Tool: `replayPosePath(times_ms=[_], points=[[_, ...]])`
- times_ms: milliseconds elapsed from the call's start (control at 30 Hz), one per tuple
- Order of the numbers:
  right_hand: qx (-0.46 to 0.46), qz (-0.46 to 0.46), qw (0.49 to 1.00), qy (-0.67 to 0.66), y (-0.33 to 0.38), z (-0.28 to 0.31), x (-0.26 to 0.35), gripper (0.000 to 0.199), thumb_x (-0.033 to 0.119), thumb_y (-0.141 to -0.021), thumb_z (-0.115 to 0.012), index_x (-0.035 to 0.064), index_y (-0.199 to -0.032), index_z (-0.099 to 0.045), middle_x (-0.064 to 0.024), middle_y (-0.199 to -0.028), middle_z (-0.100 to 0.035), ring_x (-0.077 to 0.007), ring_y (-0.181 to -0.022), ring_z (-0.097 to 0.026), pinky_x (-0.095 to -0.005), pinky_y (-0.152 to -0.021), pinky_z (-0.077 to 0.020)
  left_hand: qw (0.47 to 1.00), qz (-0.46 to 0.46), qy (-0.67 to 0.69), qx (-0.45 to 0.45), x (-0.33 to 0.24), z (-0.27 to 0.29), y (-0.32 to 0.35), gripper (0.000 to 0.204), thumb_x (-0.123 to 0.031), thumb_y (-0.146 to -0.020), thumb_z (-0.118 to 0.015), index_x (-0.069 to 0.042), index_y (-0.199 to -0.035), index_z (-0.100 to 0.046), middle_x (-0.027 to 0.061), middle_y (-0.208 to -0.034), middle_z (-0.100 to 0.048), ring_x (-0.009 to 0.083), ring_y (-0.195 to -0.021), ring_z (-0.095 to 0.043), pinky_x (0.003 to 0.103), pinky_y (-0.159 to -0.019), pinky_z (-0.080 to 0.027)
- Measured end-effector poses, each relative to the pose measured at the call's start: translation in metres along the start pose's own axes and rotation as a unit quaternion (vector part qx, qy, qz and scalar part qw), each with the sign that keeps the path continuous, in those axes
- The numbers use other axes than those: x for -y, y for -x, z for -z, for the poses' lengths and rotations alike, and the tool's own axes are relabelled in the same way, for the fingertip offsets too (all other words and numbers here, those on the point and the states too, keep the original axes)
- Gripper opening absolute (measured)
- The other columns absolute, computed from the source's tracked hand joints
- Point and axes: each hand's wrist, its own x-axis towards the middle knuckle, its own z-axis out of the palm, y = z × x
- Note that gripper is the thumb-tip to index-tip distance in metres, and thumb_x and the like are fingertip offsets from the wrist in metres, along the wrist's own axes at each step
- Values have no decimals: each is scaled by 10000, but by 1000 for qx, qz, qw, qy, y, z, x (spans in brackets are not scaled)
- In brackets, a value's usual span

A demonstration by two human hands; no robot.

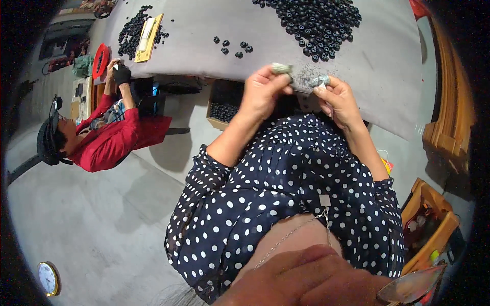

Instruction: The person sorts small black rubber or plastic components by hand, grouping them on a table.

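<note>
Tabletop (194, 46), pale grey, spreads across the upper view, its near edge running just before the person. Toward the far side, right of the middle, black round parts (316, 30) lie in a dense heap; a few loose ones (243, 45) sit apart to the left, and a smaller dark pile (131, 33) lies beside a yellow-and-white pad (149, 38). Dark grit (306, 76) speckles the surface near the edge, between the left hand (265, 92) and the right hand (341, 102). Both have pale wraps (282, 68) on fingers that curl toward the thumbs; whether either pinches a part, one cannot tell. Below the edge, a box (218, 123) contains more black parts. At left, a co-worker in red (107, 145) sits near a red tray (96, 64). A round clock (48, 279) shows beyond the grey floor (127, 224); carved wooden furniture (449, 137) and a wooden crate (443, 224) stand at right
</note>
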Motion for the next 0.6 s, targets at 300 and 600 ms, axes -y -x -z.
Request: replayPosePath(times_ms=[300,600], points=[[12,-2,1000,7,0,-2,6,136,115,-862,-618,19,-952,-581,16,-699,-561,-12,-445,-416,-152,-368,-315,634,-373,-665,-130,-31,77,-57,108,-94,-744,-675,-45,-820,-615,89,-855,-592,283,-773,-553,374,-655,-456],[-2,22,1000,6,0,5,4,159,171,-913,-545,25,-968,-578,17,-696,-535,-25,-456,-433,-151,-379,-320,689,-404,-602,-3,-9,7,-89,132,-64,-744,-613,-70,-876,-619,101,-872,-597,309,-767,-577,403,-666,-471]])
